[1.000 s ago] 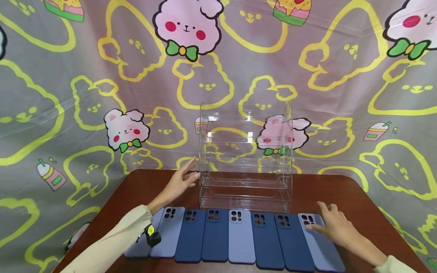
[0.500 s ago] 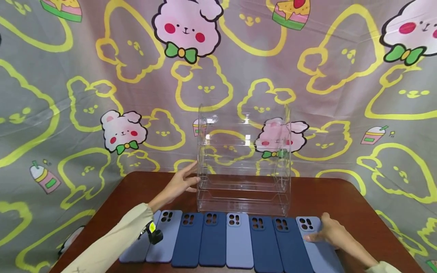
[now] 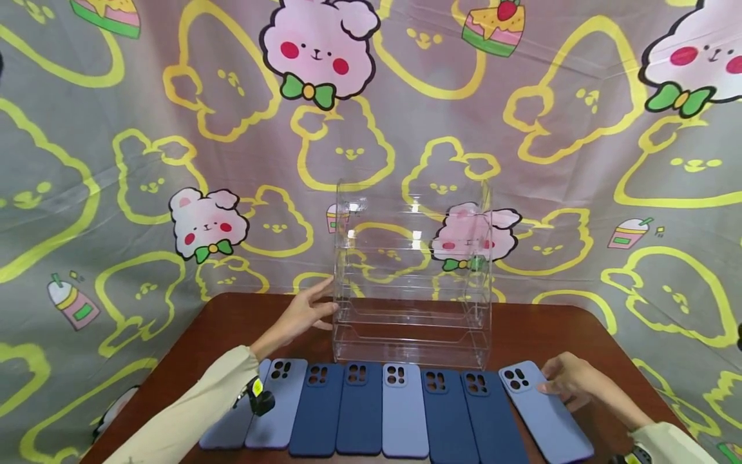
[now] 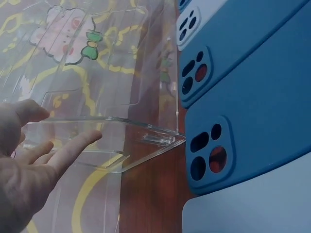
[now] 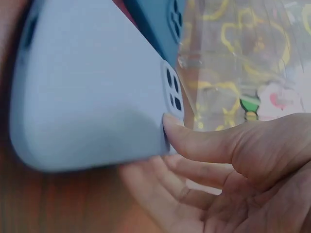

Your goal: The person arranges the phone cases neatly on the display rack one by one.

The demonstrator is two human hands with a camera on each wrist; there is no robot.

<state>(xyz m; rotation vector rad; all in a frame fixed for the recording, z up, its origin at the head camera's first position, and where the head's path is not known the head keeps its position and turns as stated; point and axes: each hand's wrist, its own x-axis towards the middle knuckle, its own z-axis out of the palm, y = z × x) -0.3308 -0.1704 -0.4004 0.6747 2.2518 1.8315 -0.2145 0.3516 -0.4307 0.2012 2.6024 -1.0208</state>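
Between its thumb and fingers, my right hand (image 3: 574, 380) holds the rightmost light blue phone case (image 3: 547, 415) by its upper right edge. The right wrist view shows the thumb (image 5: 199, 141) on the back of that case (image 5: 97, 92), with the fingers beneath it, partly hidden. At the left side of a clear acrylic tiered rack (image 3: 411, 351), my left hand (image 3: 301, 317) has its fingers spread and loosely bent. Its fingertips are at the side wall; firm contact cannot be told. The left wrist view shows this hand (image 4: 34, 160) beside the rack's see-through edge (image 4: 146, 133).
Several more cases lie in a row before the rack, among them a dark blue case (image 3: 493, 419) and a light blue case (image 3: 404, 412). They rest on a brown wooden table (image 3: 539, 328). A patterned cloth (image 3: 359, 129) hangs close behind the rack.
My right hand has taken hold of the rightmost light blue case, which is now lifted and shifted slightly away from the row. My left hand has come closer to the rack's side.
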